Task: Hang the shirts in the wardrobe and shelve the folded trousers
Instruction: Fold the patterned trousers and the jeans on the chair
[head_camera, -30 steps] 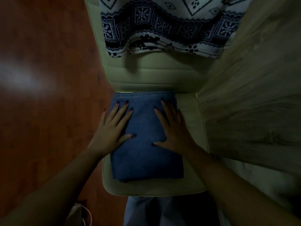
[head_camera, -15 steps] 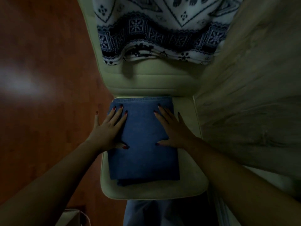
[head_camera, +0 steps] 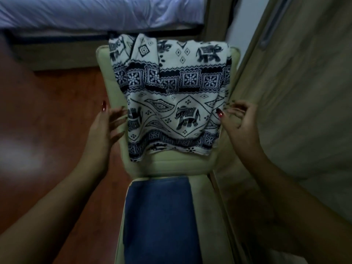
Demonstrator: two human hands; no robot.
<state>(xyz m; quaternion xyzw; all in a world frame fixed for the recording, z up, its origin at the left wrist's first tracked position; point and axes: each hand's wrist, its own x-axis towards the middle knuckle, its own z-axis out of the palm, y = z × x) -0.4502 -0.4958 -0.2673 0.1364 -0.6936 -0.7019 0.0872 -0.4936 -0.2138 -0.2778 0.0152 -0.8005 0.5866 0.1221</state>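
Observation:
A white garment with a dark elephant print [head_camera: 171, 96] hangs over the backrest of a cream chair [head_camera: 171, 166]. Folded blue denim trousers [head_camera: 160, 216] lie flat on the chair seat below it. My left hand [head_camera: 104, 128] is raised at the garment's left edge, fingers spread and blurred, holding nothing. My right hand [head_camera: 238, 121] is level with it at the garment's right edge, fingers loosely curled and apart; whether the fingertips touch the cloth is unclear.
A wooden wardrobe door [head_camera: 297, 96] with a metal handle [head_camera: 270, 23] stands close on the right. A bed with a pale blue sheet [head_camera: 95, 14] runs behind the chair. Reddish wooden floor [head_camera: 47, 121] lies to the left.
Both hands have lifted off the folded trousers and gone up to the two sides of the printed garment. The view has tilted up, bringing the bed into sight.

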